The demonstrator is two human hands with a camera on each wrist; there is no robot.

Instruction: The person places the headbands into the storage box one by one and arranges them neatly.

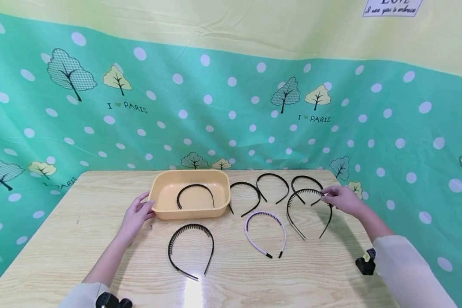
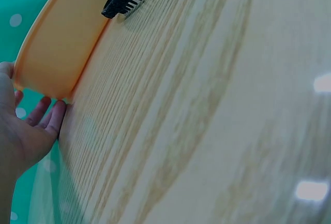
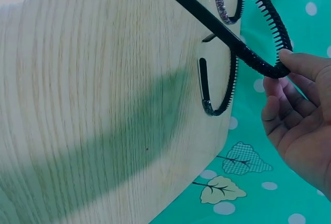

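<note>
My right hand [image 1: 342, 199] pinches a black toothed headband [image 1: 306, 191] by one side between thumb and fingers, with its two ends pointing down toward me. In the right wrist view this headband [image 3: 276, 30] is raised over the table, and the thumb presses its outer curve. My left hand [image 1: 135, 215] holds the left end of a pale orange plastic basin [image 1: 192, 214], thumb near the rim and fingers low against the wall. Inside the basin lies one thin black headband [image 1: 195, 185]. The left wrist view shows the left fingers [image 2: 54, 118] at the basin's lower edge.
On the wooden table [image 1: 81, 222], a black toothed headband [image 1: 191, 226] lies before the basin and a lilac headband [image 1: 265, 213] lies right of it. Further black headbands [image 1: 272, 174] lie along the back, right of the basin. A green dotted curtain [image 1: 231, 107] hangs behind.
</note>
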